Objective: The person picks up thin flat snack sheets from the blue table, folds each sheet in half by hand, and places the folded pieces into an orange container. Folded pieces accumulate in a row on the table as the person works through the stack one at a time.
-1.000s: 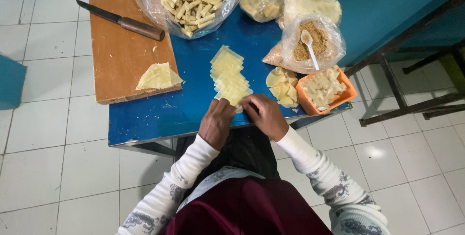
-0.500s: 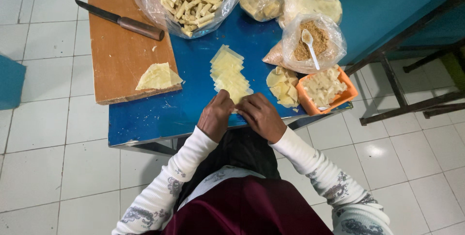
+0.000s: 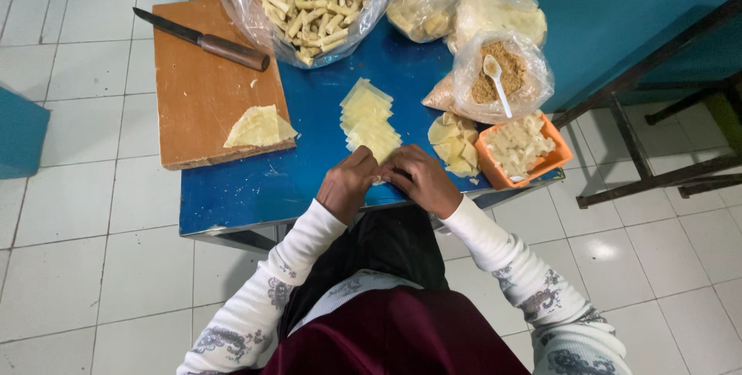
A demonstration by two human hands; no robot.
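A blue surface stands on a white tiled floor, and on its left part lies one wooden board carrying one knife and one folded pale wrapper. Along the far edge sit three clear bags: the big bag full of finished rolls, too many to count, a second bag of pale dough, and a third bag of brown crumbs with one white spoon in it. One orange tub holds pale filling at the right edge, with a loose pile of wrapper pieces beside it. In the middle lies a stack of thin square sheets, overlapped so the count cannot be told. At the near edge, touching the end of that stack, the left hand and right hand meet, fingers curled over a small pale piece pinched between them; both grips are clenched on it, though most of it is hidden. The piece looks light, thin, soft and easy to tear, likely a little tacky, so it is best held by fingertips at its two ends, with gentle pressure.
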